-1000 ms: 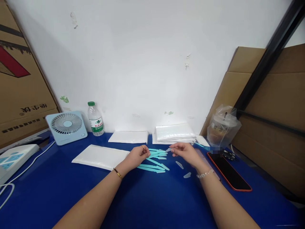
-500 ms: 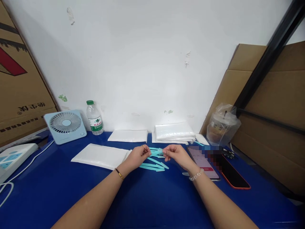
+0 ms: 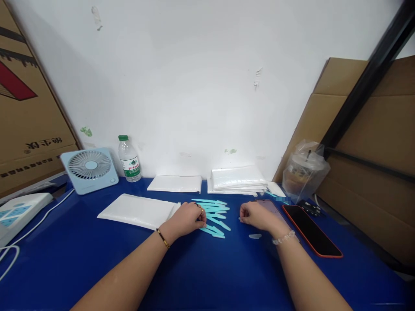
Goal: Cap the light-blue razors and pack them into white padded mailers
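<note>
Several turquoise eyebrow razors lie fanned out on the blue table. My left hand rests at their left ends, thumb and fingertips pinched on a razor in the lower part of the fan; the fingers partly hide the grip. To the right of the fan, my right hand is closed, with a small clear edge showing at its fingertips, apparently a blade cap. A loose clear blade cap lies on the table just below that hand. A white padded mailer lies flat left of my left hand.
Along the wall are one white mailer and a stack of mailers. A fan and water bottle stand back left. On the right are a red-edged phone, another phone under my right wrist, and a bagged drink cup.
My hands have moved apart. The right one has drawn away to the right from the razors, while the left has come down onto the fan's lower left.
</note>
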`<state>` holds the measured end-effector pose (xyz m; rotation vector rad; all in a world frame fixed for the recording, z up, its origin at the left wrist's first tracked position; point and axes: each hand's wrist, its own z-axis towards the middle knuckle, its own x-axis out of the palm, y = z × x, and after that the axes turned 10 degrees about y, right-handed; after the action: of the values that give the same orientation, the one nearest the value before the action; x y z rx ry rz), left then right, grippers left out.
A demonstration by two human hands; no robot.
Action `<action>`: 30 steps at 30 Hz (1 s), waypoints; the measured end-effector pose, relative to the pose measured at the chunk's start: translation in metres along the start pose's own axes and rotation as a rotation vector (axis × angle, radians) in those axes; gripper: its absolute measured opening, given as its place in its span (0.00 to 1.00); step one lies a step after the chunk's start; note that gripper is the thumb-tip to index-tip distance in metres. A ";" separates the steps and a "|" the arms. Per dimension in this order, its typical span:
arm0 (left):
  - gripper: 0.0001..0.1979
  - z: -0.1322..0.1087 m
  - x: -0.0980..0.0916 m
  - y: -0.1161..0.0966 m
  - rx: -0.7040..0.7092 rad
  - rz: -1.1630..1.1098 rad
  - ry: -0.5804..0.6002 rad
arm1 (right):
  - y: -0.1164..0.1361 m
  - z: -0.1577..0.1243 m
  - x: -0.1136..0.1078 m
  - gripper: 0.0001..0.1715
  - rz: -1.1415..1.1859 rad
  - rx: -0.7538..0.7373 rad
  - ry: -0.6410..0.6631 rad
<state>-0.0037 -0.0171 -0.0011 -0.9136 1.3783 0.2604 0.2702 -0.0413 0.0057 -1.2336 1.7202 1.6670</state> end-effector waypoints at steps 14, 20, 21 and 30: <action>0.14 0.010 -0.001 0.008 -0.062 -0.525 -0.245 | 0.040 0.012 0.025 0.18 0.957 -0.258 -0.440; 0.15 0.011 -0.001 0.009 -0.074 -0.552 -0.235 | 0.047 0.011 0.028 0.19 0.911 -0.268 -0.427; 0.15 0.010 -0.001 0.008 -0.073 -0.556 -0.230 | 0.047 0.010 0.029 0.19 0.908 -0.276 -0.415; 0.16 0.011 0.000 0.002 -0.082 -0.569 -0.200 | 0.050 0.016 0.040 0.20 0.787 -0.278 -0.274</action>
<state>0.0028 -0.0083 -0.0028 -1.2703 0.8840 -0.0283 0.2046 -0.0443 -0.0024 -0.3685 1.9661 2.4399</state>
